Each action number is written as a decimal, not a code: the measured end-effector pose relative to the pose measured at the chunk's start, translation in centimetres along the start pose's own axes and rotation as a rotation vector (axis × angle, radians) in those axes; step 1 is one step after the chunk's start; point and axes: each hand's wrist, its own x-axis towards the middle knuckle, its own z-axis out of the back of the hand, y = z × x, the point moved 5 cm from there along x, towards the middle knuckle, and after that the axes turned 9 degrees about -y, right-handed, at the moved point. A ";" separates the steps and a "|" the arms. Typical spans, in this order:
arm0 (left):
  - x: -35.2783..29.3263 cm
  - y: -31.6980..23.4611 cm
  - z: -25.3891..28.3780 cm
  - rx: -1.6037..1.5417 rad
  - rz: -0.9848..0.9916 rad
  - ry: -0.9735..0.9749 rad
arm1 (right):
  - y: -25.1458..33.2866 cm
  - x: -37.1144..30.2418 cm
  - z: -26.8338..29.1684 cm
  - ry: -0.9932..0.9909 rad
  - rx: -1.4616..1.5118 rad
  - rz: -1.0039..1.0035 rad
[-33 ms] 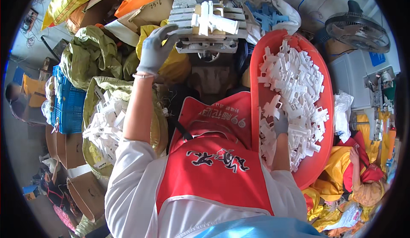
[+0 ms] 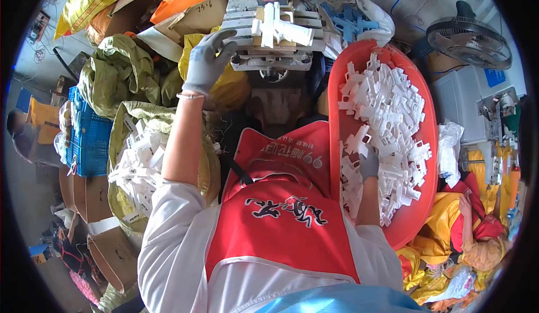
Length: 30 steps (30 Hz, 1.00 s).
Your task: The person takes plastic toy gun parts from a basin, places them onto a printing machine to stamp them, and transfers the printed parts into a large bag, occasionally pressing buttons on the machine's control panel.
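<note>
My left hand [image 2: 206, 61], in a grey glove, is raised beside the left edge of the machine bed [image 2: 245, 33]. Its fingers are apart, with nothing in them. On the machine, a white plastic toy pistol [image 2: 275, 25] lies on a small tan block, out of my hand's touch. My right hand [image 2: 369, 164], gloved too, reaches into the red oval tub [image 2: 336, 88] among a heap of white toy pistol parts [image 2: 387, 105]. Its fingers are closed round a white toy pistol part [image 2: 357, 140] at the heap's left side; the fingertips are partly hidden.
An olive woven sack [image 2: 124, 110] with white pieces stands to my left, near a blue crate [image 2: 92, 139]. Blue toy pistols [image 2: 352, 22] fill a white bag behind the tub. A black fan [image 2: 470, 40] stands far right. A person in yellow and red [image 2: 471, 217] is at lower right.
</note>
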 end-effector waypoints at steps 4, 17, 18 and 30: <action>1.5 -0.7 -1.6 0.041 -0.083 0.061 | 1.3 -1.4 1.4 -0.068 0.424 -0.174; 4.4 0.7 -4.3 -0.107 0.007 0.247 | 5.7 -1.4 1.7 -0.060 0.884 -0.210; 4.7 0.6 -4.3 -0.110 0.000 0.247 | 6.0 -1.4 1.9 -0.053 0.912 -0.203; 4.5 1.6 -2.7 -0.131 0.050 0.129 | 20.3 7.0 9.4 -0.130 1.406 -0.084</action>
